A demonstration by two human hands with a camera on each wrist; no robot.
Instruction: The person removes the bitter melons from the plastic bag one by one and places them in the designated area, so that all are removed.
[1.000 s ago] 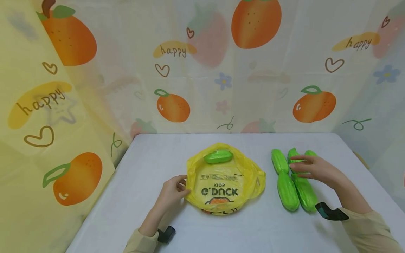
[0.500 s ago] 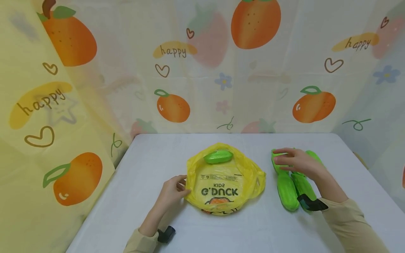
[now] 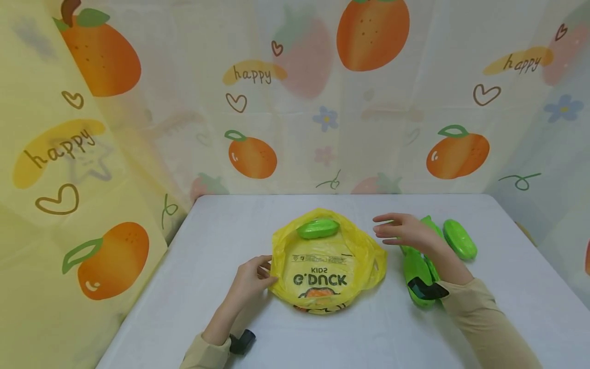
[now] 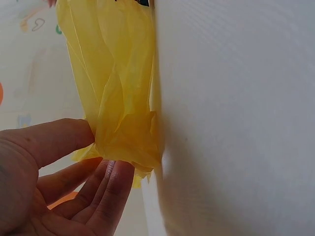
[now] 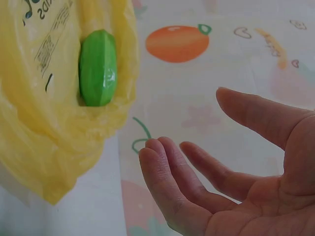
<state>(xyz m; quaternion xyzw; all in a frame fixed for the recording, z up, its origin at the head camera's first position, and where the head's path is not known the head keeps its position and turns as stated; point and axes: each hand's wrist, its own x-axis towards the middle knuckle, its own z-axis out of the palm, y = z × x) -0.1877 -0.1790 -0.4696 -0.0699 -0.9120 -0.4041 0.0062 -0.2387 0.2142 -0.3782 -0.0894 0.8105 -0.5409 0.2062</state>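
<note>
A yellow plastic bag (image 3: 322, 279) printed with "G.DUCK KIDS" lies on the table, its mouth spread wide. Inside at its far side rests a glossy green ridged cucumber-like piece (image 3: 318, 228). My left hand (image 3: 251, 277) pinches the bag's left edge between thumb and fingers; the left wrist view shows the thumb (image 4: 69, 136) on the gathered plastic. My right hand (image 3: 407, 230) hovers just right of the bag with fingers apart and nothing held. In the right wrist view the green piece (image 5: 98, 69) lies in the bag, beyond the fingertips (image 5: 156, 152).
Several more green pieces (image 3: 417, 271) lie right of the bag, partly hidden under my right forearm. One green piece (image 3: 459, 240) lies apart, farther right. A white cloth covers the table (image 3: 221, 225). Behind it hangs a fruit-printed curtain (image 3: 295, 128).
My right hand has moved left from above the green pieces toward the bag, staying empty. The left hand and the bag have kept their place.
</note>
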